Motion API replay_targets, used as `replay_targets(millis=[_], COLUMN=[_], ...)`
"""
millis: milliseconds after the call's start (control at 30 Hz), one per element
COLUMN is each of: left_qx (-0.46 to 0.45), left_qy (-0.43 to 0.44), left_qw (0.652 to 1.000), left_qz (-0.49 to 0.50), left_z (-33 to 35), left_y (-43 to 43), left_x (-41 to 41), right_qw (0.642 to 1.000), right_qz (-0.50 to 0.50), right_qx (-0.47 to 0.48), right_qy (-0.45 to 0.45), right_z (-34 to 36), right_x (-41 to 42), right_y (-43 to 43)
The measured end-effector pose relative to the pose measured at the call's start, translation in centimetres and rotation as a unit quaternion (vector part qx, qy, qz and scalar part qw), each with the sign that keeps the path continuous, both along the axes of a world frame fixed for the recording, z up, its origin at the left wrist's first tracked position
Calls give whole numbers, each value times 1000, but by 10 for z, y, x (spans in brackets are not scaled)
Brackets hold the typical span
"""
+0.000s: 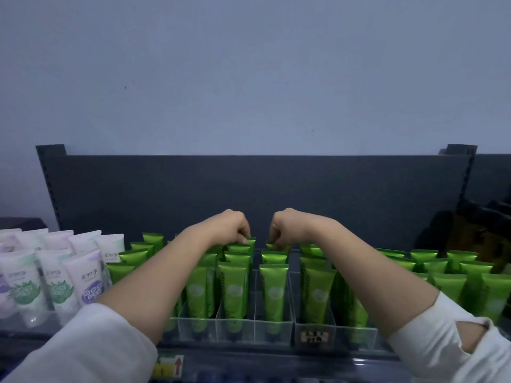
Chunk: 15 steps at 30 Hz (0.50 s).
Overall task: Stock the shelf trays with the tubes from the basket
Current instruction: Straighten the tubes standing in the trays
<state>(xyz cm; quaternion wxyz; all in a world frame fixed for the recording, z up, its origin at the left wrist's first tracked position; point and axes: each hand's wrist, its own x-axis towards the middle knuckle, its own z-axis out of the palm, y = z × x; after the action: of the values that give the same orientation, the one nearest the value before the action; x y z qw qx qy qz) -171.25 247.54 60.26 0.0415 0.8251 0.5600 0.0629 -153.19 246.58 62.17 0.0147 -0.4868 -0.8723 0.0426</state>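
Clear trays (272, 326) stood mostly full of green tubes (232, 288). Left hand (235, 226) and right hand (286, 226) each pinched a rear tube's top; the lane below them looked part-filled.

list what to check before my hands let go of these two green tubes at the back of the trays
1. Left hand pinches the top of a glossy green plastic tube: ok.
2. Right hand pinches a second green tube: ok.
3. Both tubes seated on the tray floor: cannot tell, nearer tubes hide it.
4. Front green tubes upright in the clear plastic trays: ok.
5. Basket with more stock: cannot tell, out of view.
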Motion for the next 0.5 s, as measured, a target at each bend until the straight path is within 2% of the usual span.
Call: replay_targets(millis=[233, 500], left_qx=[-5, 20], left_qy=[-11, -12], left_qw=[1000, 1000], left_qz=[-19, -11], left_z=[-1, -7], left_y=[1, 5], left_x=[-2, -8], right_qw=[1000, 998], right_qz=[-20, -39], right_qx=[-14, 54], right_qy=[13, 8], right_z=[1, -3], right_x=[-1, -8], right_y=[-2, -1])
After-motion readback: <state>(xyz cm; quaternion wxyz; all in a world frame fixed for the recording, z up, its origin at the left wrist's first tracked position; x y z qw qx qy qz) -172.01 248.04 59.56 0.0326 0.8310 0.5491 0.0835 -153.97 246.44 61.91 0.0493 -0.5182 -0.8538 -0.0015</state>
